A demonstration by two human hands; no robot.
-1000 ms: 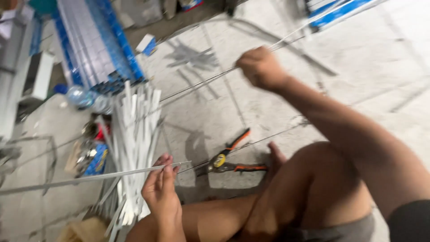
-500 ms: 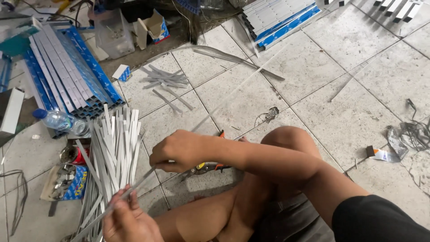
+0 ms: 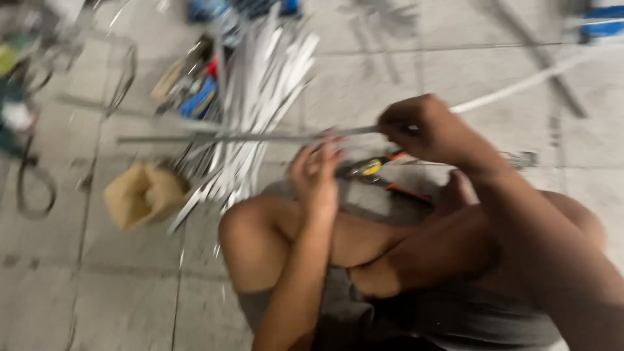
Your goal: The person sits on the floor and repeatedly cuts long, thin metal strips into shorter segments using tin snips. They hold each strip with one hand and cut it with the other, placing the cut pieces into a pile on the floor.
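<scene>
I sit cross-legged on a tiled floor. A long thin metal strip (image 3: 221, 138) runs level across the view. My right hand (image 3: 426, 128) is closed around it at the right. My left hand (image 3: 316, 172) is raised just below the strip, fingers curled up against it; the blur hides whether it grips. Right behind my hands, pliers with orange and black handles (image 3: 380, 170) lie on the floor. A loose pile of white flat strips (image 3: 260, 110) fans out on the floor to the left of my hands.
A brown paper bag (image 3: 140, 195) sits left of my knee. Small tools and packets (image 3: 195, 88) lie behind the strip pile. Looped wire (image 3: 32, 188) lies at the far left. Blue-edged bundles (image 3: 601, 19) show at the top right.
The camera has swung left and down, blurring the view. My hands have come close together on the metal strip, the right one nearer my knees than a second ago.
</scene>
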